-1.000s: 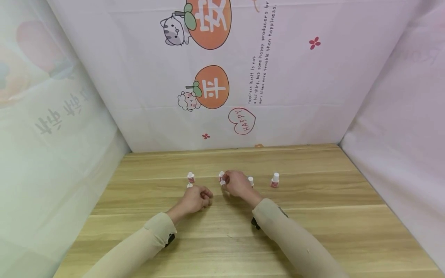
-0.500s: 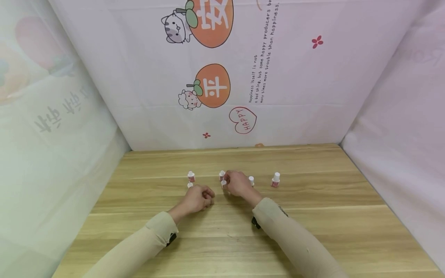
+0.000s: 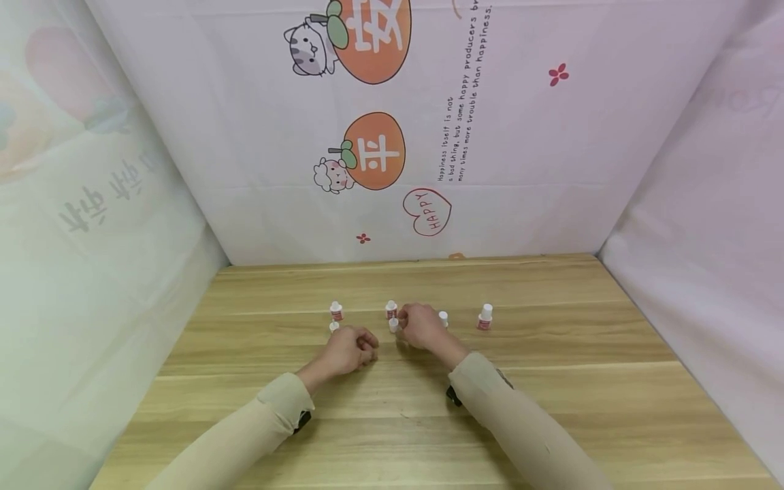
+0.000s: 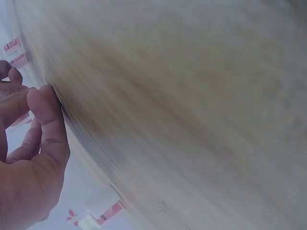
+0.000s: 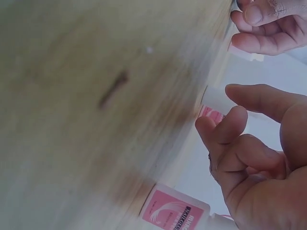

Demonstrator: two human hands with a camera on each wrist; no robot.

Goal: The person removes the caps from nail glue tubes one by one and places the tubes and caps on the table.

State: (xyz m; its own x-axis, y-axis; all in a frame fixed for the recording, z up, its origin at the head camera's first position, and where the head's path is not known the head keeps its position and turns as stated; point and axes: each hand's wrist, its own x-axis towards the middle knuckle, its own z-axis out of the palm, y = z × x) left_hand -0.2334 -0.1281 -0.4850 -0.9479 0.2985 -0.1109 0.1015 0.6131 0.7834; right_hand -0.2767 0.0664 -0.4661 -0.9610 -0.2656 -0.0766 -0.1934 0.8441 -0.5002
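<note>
My right hand (image 3: 422,327) is beside a small white cap (image 3: 394,325). In the right wrist view its thumb and fingers stand apart with nothing between them. Just behind the cap stands a small nail glue bottle (image 3: 391,310) with a pink label and a bare white nozzle. My left hand (image 3: 348,350) rests near the table with loosely bent fingers and holds nothing. Close to it are another white cap (image 3: 333,327), partly hidden by the hand, and an uncapped nail glue bottle (image 3: 336,312).
Right of my right hand is a third white-topped bottle (image 3: 444,318), partly hidden. Farther right a capped nail glue bottle (image 3: 484,318) stands upright. The wooden table (image 3: 392,422) meets a printed white cloth (image 3: 502,211) at the back; cloth also hangs at both sides.
My right hand has let go of the white cap and drawn back slightly to the right. The cap stays in front of the bottle. My left hand is almost still.
</note>
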